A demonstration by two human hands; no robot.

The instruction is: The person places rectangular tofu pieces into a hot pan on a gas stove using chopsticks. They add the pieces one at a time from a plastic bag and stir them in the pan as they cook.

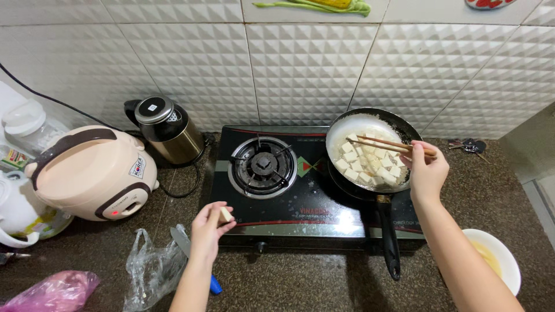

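Head view, looking down: you're standing at a dark speckled counter (324, 283) with a black two-burner gas stove (289, 202) against a white tiled wall (231, 69). Your right hand (426, 170) is closing its fingers on a pair of wooden chopsticks (384, 144), tips reaching left over the frying pan (370, 151). You're gripping them near the back end, likely to be keeping your fingers clear of the hot pan. The pan is sitting on the right burner, its black handle (388, 237) pointing toward you, and white tofu cubes (370, 162) are lying packed in its lower right part. The chopstick tips are hovering over the cubes; can't tell if they're touching any.

Your left hand (209, 228) is pinching a small pale piece (226, 215), possibly another tofu bit, between thumb and fingertips. It's hovering at the stove's near left corner, well apart from the pan. The left burner (263, 166) is sitting bare, no flame showing.

Just below the left hand, a knife with a blue handle (196, 260) is lying on the counter beside a crumpled clear plastic bag (151, 268). A pink bag (55, 292) is lying at the bottom left. A beige rice cooker (92, 173) and a steel kettle (167, 130) are standing left of the stove. A white bowl (497, 257) with yellowish liquid is sitting near your right forearm, within easy reach.
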